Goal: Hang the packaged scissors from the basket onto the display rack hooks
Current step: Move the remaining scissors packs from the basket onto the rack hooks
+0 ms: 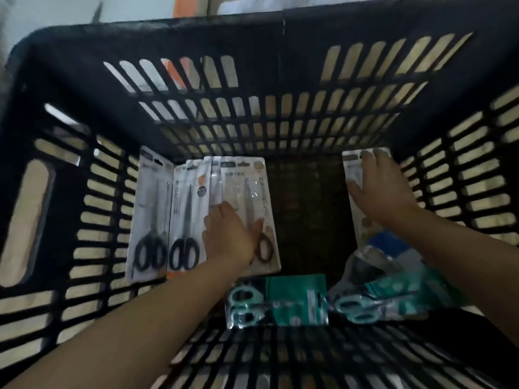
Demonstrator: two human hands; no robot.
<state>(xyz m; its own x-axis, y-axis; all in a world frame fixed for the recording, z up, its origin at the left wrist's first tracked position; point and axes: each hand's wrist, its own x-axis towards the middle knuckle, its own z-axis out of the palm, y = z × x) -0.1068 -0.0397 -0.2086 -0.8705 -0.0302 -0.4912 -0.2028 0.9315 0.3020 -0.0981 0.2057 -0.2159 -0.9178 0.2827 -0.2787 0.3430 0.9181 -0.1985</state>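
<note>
I look down into a black slatted basket (196,37). Several packaged scissors lie on its floor. At the left is a row of white cards with black-handled scissors (151,220). My left hand (229,234) lies on a beige-carded pack with brown handles (252,186), thumb spread over its front. At the right my right hand (379,189) grips the upper part of a white pack (354,169) that leans on the right wall. Two teal-handled packs (276,300) (373,301) lie nearest me. No display rack is in view.
The basket's slatted walls rise high on all sides. A handle slot (28,220) opens in the left wall. A dark bare strip of basket floor (306,214) lies between the two hands. An orange object (184,7) shows beyond the far rim.
</note>
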